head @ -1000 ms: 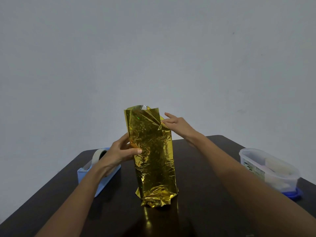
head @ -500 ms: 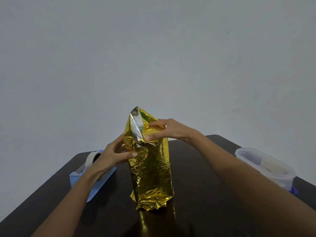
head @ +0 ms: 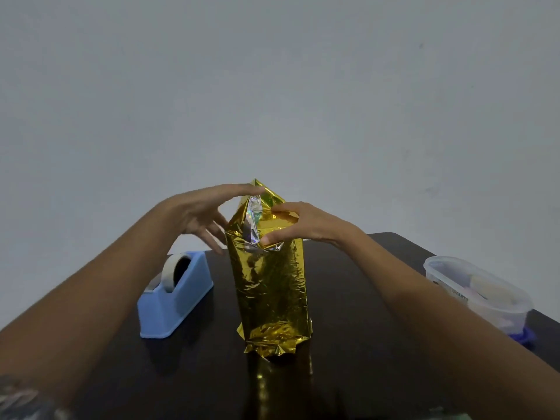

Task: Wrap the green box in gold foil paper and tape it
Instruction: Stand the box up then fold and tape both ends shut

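Between the two hands, upright on the dark tabletop [head: 197,374], stands the tall package of gold foil paper [head: 271,286], its crumpled lower end resting on the surface; the green box is hidden wholly under the foil. The right hand [head: 306,222] grips the upper end from its own side, thumb low and fingers above curled onto a folded-down flap, pinching the foil against the top of the package. A strip of the foil's silvery inner face [head: 254,222] shows just beside that thumb. The left hand [head: 197,216] is spread wide with straight fingers: its forefinger reaches across to touch the pointed peak of foil at the very top, while the other fingers hang apart beside the package's upper left edge, holding nothing. Below the left hand and near the package sits a blue tape dispenser [head: 178,301] carrying a pale roll of tape [head: 167,269]. Well off beyond the right forearm, at the tabletop's edge, is a clear plastic container [head: 472,286] with pale contents that are too blurred to make out.
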Action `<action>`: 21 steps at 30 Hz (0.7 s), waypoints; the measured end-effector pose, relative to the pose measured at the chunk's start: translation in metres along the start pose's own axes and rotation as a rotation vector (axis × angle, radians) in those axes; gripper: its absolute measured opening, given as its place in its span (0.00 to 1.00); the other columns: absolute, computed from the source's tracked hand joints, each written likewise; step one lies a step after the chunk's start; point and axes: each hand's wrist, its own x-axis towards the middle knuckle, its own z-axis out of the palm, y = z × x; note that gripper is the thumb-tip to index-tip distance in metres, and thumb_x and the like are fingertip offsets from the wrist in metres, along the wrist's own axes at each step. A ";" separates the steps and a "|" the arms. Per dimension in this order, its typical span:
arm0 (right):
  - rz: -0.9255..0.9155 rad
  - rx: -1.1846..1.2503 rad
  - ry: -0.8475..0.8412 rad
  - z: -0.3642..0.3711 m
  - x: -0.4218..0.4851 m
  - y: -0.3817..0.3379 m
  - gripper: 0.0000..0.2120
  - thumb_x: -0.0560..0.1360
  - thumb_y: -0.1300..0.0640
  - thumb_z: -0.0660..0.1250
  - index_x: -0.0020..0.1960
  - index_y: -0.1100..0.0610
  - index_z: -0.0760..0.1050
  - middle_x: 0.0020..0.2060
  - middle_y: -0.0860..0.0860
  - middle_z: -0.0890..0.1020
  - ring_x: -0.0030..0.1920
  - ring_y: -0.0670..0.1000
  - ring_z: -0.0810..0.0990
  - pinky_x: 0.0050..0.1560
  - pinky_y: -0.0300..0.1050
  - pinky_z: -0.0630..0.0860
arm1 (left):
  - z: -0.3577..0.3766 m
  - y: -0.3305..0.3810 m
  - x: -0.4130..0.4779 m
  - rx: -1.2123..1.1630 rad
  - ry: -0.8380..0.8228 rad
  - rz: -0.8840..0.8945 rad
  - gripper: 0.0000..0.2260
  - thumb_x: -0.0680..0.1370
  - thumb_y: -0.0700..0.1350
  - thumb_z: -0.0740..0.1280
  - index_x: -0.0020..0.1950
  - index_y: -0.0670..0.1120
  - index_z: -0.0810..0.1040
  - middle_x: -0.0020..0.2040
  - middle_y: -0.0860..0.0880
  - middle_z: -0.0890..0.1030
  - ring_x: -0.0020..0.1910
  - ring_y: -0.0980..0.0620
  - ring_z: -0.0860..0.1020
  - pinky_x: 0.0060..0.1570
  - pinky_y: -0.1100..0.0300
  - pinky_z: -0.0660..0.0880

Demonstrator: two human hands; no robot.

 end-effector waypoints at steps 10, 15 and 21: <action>-0.013 -0.040 0.070 0.011 -0.005 -0.003 0.45 0.61 0.40 0.77 0.72 0.53 0.65 0.65 0.52 0.72 0.63 0.53 0.72 0.64 0.51 0.71 | 0.017 0.019 -0.022 0.166 0.045 0.009 0.27 0.66 0.65 0.67 0.59 0.55 0.64 0.54 0.36 0.79 0.50 0.36 0.81 0.51 0.39 0.78; -0.038 0.002 0.076 0.012 -0.006 -0.002 0.36 0.63 0.45 0.78 0.68 0.54 0.71 0.55 0.52 0.76 0.54 0.52 0.76 0.48 0.41 0.72 | 0.023 0.011 -0.009 0.273 0.149 0.021 0.27 0.69 0.57 0.73 0.61 0.43 0.75 0.47 0.39 0.81 0.43 0.43 0.82 0.41 0.47 0.81; -0.035 0.002 0.089 0.017 -0.006 -0.006 0.43 0.59 0.38 0.77 0.69 0.54 0.69 0.59 0.50 0.72 0.57 0.50 0.73 0.54 0.41 0.71 | 0.023 0.003 -0.005 0.211 0.215 0.019 0.18 0.69 0.49 0.76 0.47 0.40 0.73 0.44 0.41 0.80 0.39 0.45 0.81 0.34 0.52 0.81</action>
